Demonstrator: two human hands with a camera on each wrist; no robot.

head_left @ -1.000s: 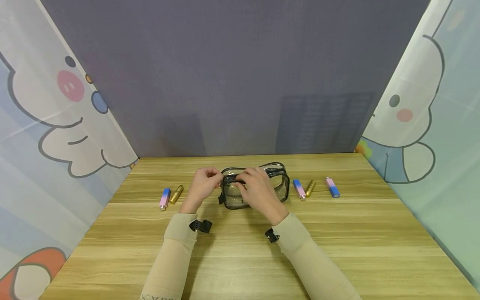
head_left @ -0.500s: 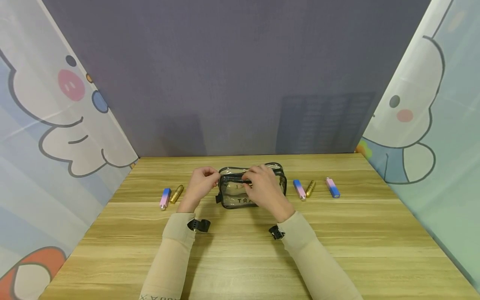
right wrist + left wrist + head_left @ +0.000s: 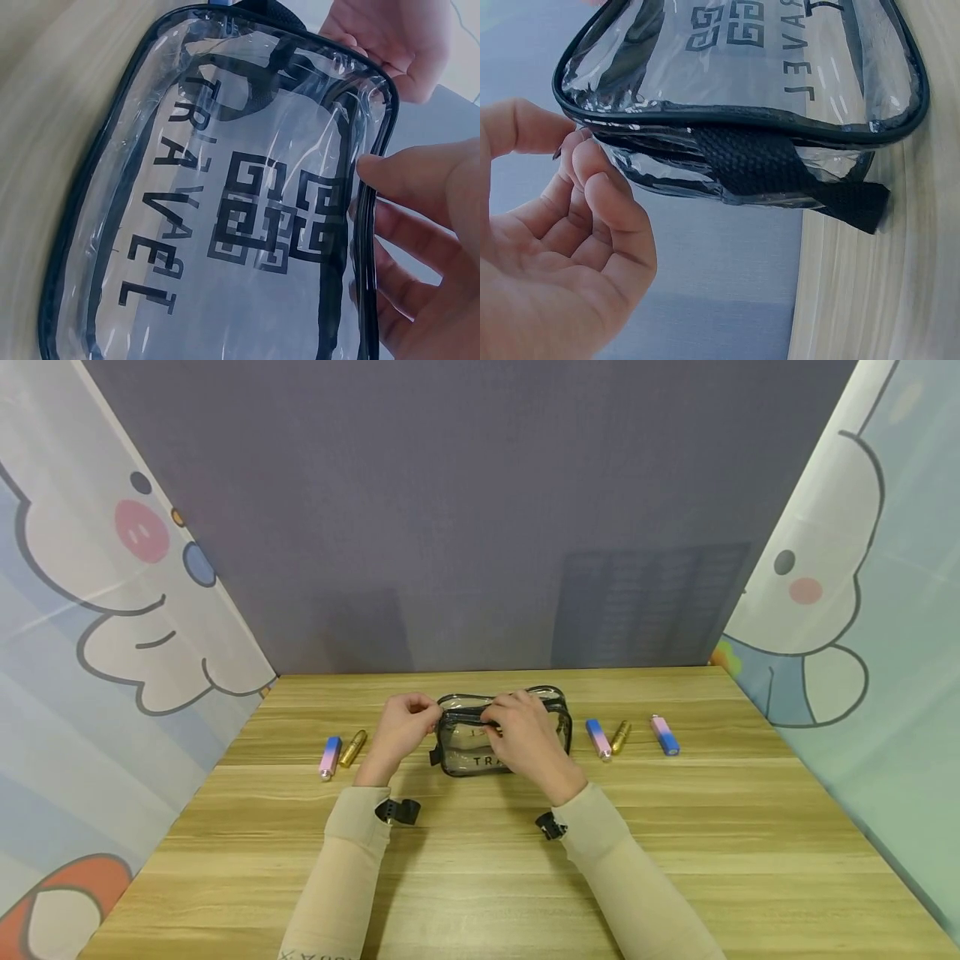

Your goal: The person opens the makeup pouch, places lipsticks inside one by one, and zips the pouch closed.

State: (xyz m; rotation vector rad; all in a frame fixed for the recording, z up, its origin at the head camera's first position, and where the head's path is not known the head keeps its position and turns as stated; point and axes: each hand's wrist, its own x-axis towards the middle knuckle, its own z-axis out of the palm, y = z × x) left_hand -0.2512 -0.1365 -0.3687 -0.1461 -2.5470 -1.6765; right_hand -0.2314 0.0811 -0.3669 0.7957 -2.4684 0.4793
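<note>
A clear travel pouch [image 3: 461, 750] with black piping and dark lettering stands upright on the table between both hands. My left hand [image 3: 401, 731] is at its upper left corner. In the left wrist view, thumb and fingertips pinch at the end of the zipper [image 3: 604, 136]; the part between them is mostly hidden. My right hand [image 3: 528, 743] grips the top edge near the middle, thumb [image 3: 409, 172] on the front and fingers behind. A black webbing tab [image 3: 757, 161] sits on the pouch's left end. No contents show through the clear walls.
Left of the pouch lie a blue-to-pink stick [image 3: 330, 757] and a gold bullet-shaped tube [image 3: 353, 748]. To the right are another blue-pink stick [image 3: 598, 740], a gold tube [image 3: 621, 737] and a further pink-blue stick [image 3: 665, 735]. A grey panel [image 3: 480, 527] rises behind the table.
The pouch and my left hand have shifted slightly left. My right hand has moved a little right along the top edge, uncovering some lettering. Over the last half second, almost nothing moves.
</note>
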